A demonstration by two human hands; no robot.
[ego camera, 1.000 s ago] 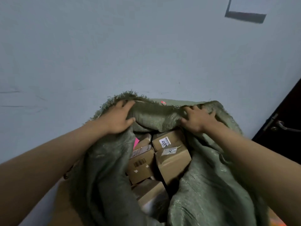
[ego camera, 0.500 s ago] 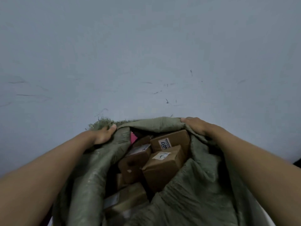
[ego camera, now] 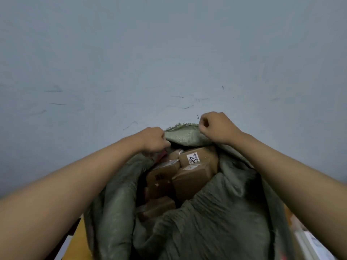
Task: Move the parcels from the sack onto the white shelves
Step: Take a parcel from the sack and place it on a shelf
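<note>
A green woven sack (ego camera: 216, 218) stands open in front of me against a pale blue wall. Several brown cardboard parcels fill it; the top one (ego camera: 199, 156) carries a white label reading 4017, another (ego camera: 191, 179) lies just below it, and a third (ego camera: 159, 177) sits to their left. My left hand (ego camera: 155, 139) is clenched on the sack's far rim at the left. My right hand (ego camera: 216, 127) is clenched on the frayed far rim at the right, holding it up. The white shelves are out of view.
A pale blue scuffed wall (ego camera: 169, 62) fills the upper view right behind the sack. A yellow-brown surface (ego camera: 77, 239) shows at the lower left. Something white (ego camera: 315, 246) lies at the lower right corner.
Both hands have closed into fists on the sack's far rim and moved closer together, lifting it. The view has tilted, so the dark door at the right is gone from sight.
</note>
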